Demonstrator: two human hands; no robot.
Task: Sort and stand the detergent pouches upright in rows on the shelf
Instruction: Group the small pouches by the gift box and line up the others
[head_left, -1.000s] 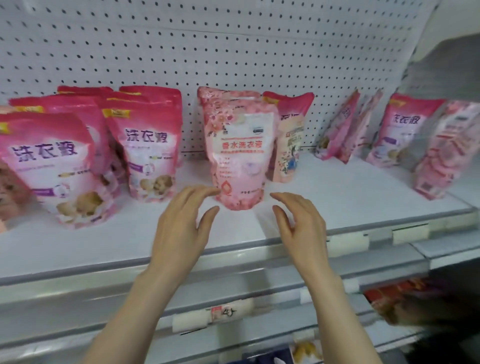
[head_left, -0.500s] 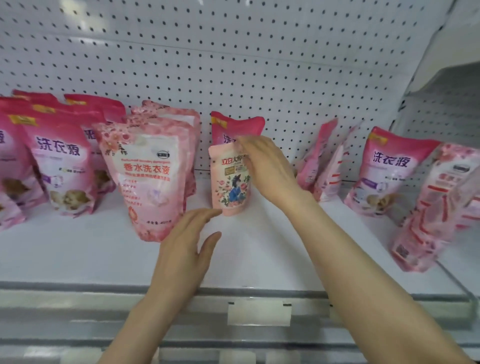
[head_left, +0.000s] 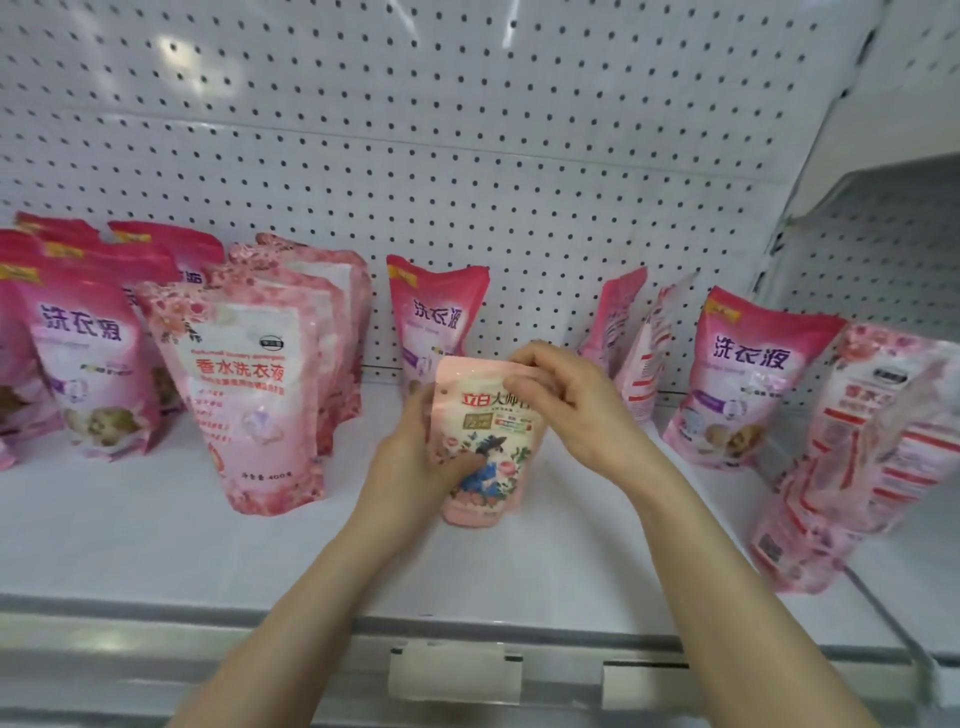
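Note:
A small pale-pink pouch (head_left: 491, 467) with a picture of a figure in blue stands in the middle of the white shelf (head_left: 130, 530). My left hand (head_left: 415, 462) grips its left side, thumb across the front. My right hand (head_left: 566, 405) pinches its top right corner. Behind it a magenta pouch (head_left: 436, 312) stands against the back panel. To the left stands a row of light-pink floral pouches (head_left: 244, 395), and further left several magenta pouches (head_left: 83, 358).
At the right, two pouches (head_left: 631, 338) lean sideways against the pegboard, a magenta pouch (head_left: 748, 379) stands upright, and a floral pouch (head_left: 857, 457) tilts over a wire divider (head_left: 883, 613). Blank price-tag holders (head_left: 454, 678) line the shelf's front rail.
My right hand has brought the small pouch forward from the back of the shelf. My left hand has risen from the shelf and taken hold of the pouch's left side.

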